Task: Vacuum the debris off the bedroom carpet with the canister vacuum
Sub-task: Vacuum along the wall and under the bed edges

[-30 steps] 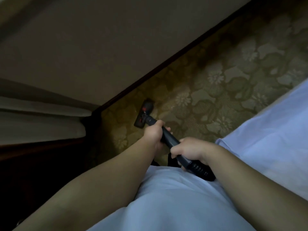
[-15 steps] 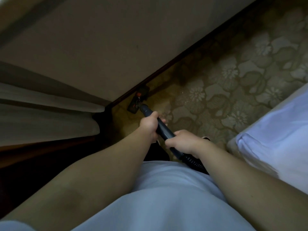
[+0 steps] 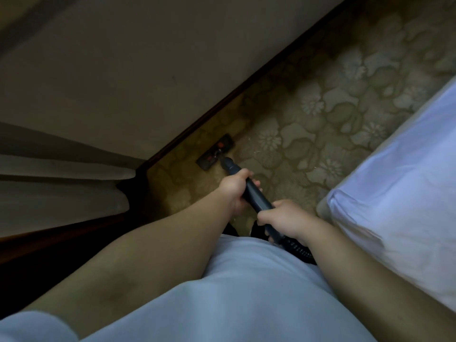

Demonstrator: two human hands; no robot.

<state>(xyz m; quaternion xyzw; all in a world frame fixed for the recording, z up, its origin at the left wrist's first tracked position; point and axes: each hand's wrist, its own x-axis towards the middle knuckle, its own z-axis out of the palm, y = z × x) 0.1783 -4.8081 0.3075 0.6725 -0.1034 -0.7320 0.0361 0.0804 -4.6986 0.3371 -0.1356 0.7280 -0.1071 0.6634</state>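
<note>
Floor head (image 3: 215, 152) on carpet (image 3: 320, 99) beside baseboard (image 3: 246, 82); wall (image 3: 148, 58) left, bed (image 3: 407, 181) right, curtain (image 3: 61, 193) near left.

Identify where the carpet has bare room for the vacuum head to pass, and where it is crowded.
Free: the flowered carpet between the baseboard and the bed, to the right of the vacuum head. Crowded: the corner by the curtain, and nearer, where the left hand and right hand grip the tube.

Bedroom: floral carpet (image 3: 320, 114), white bed linen (image 3: 399, 174), curtain (image 3: 61, 183) by wall (image 3: 123, 58).
</note>
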